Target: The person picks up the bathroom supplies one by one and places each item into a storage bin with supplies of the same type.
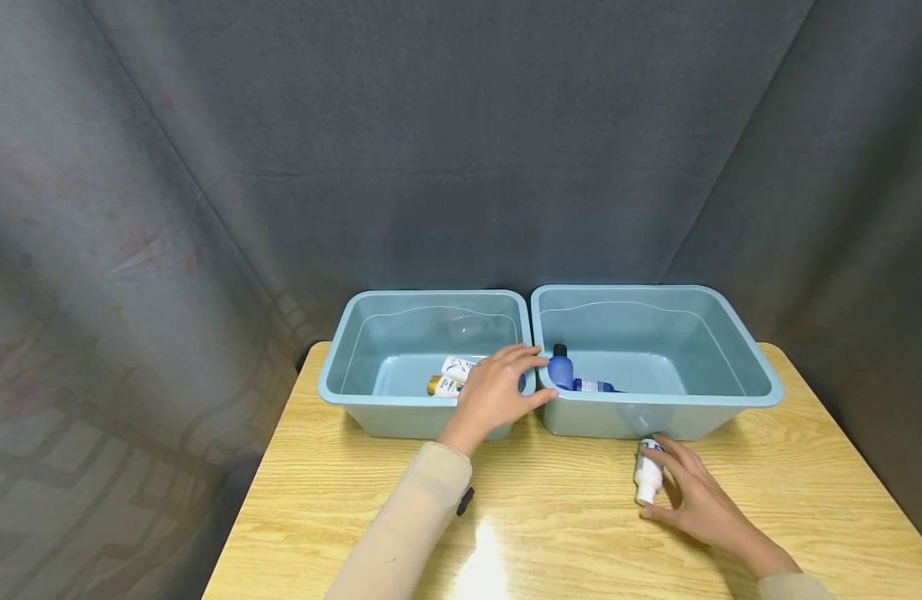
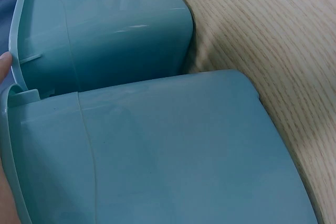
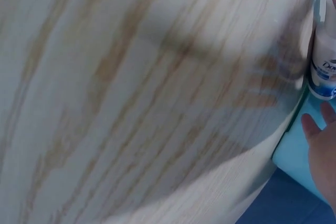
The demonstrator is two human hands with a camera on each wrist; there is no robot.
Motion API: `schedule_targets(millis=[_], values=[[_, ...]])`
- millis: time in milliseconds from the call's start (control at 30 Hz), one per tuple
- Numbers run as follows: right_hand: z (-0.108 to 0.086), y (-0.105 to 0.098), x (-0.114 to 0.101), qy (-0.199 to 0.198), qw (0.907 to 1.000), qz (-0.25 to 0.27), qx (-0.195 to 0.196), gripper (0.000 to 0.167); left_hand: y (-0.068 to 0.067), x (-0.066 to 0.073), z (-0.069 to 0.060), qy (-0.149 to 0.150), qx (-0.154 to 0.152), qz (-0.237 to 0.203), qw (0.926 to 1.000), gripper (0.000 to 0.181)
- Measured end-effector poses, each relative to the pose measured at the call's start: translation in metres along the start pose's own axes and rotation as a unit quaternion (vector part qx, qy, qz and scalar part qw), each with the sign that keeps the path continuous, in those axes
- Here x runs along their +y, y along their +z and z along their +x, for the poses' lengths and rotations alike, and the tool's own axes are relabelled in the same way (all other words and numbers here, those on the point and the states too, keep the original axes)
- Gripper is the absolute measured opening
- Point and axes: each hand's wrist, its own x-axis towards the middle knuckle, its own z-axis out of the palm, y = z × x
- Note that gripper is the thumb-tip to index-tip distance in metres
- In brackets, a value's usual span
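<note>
My left hand (image 1: 498, 387) reaches over the right end of the left bin (image 1: 401, 402), with loosely spread fingers and thumb at the corner of the right bin (image 1: 678, 400). It holds nothing that I can see. On the table, a white bottle (image 1: 647, 479) with a Dove-like label lies in front of the right bin. Around it spans my right hand (image 1: 694, 496), thumb near the cap end and spread fingers at the base. In the right wrist view the lower fingers (image 3: 311, 127) show a gap from the bottle (image 3: 324, 72).
In the left bin lie a white tube (image 1: 457, 368) and a yellow-capped white one (image 1: 446, 386), partly behind my hand. A blue bottle with a black cap (image 1: 560, 367) and a small dark blue bottle (image 1: 593, 386) are in the right bin. A grey curtain (image 1: 461, 167) hangs behind.
</note>
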Motion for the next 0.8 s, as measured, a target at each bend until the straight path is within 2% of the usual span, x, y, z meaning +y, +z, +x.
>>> schedule_targets(millis=[267,433,633,800], values=[[-0.0027,-0.0020,0.0010,0.005,0.9997,-0.023,-0.004,0.092,0.0003,0.0002,-0.0001,0.000,0.003,0.000,1.0000,0.057],[-0.0031,-0.0037,0.0029,-0.004,0.9992,-0.040,-0.003,0.091,0.0009,-0.0001,-0.0001,0.002,0.009,-0.002,1.0000,0.056],[-0.0010,-0.0051,0.0032,-0.029,0.9972,-0.068,0.007,0.080,0.0009,-0.0006,-0.0001,0.006,0.014,-0.005,0.9999,0.057],[-0.0009,-0.0053,0.0034,-0.032,0.9955,-0.088,0.015,0.067,0.0007,-0.0005,-0.0002,0.006,0.014,-0.005,0.9999,0.057]])
